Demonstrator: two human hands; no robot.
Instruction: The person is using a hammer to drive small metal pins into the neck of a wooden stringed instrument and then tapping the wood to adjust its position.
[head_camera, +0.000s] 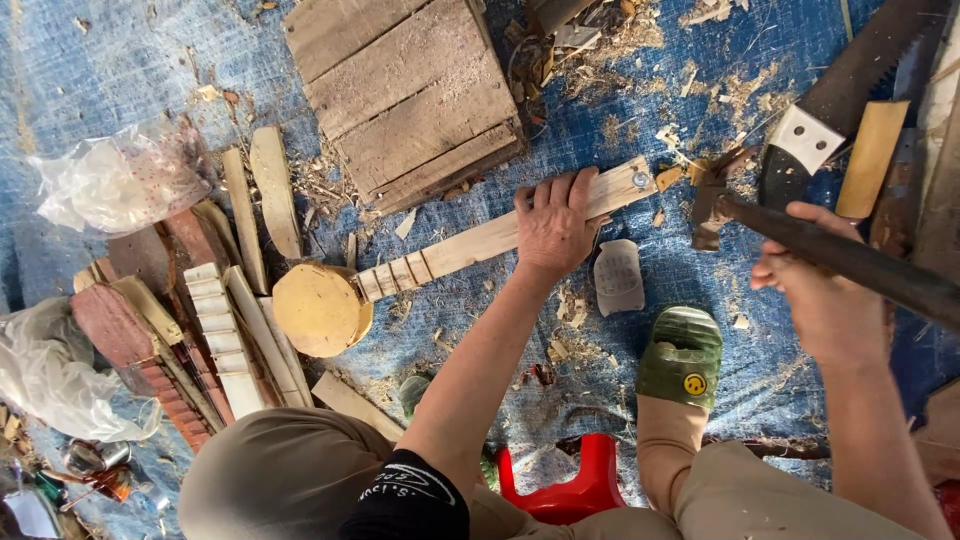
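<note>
My left hand (556, 222) grips a long pale wooden neck piece (470, 243) with cut notches, joined to a round yellowish wooden body (318, 310) lying on the blue tarp (100, 60). My right hand (825, 290) holds the dark handle of a hammer (850, 258), whose rusty head (712, 205) hovers just right of the neck's far end, where a metal nail head (640, 179) shows.
A wooden plank board (405, 90) lies ahead. Several cut wood slats (235, 330) and plastic bags (120, 180) lie left. A hand saw (850, 90) lies at the right. A grey stone (619, 276), my green sandal (682, 355) and a red stool (565, 490) are near.
</note>
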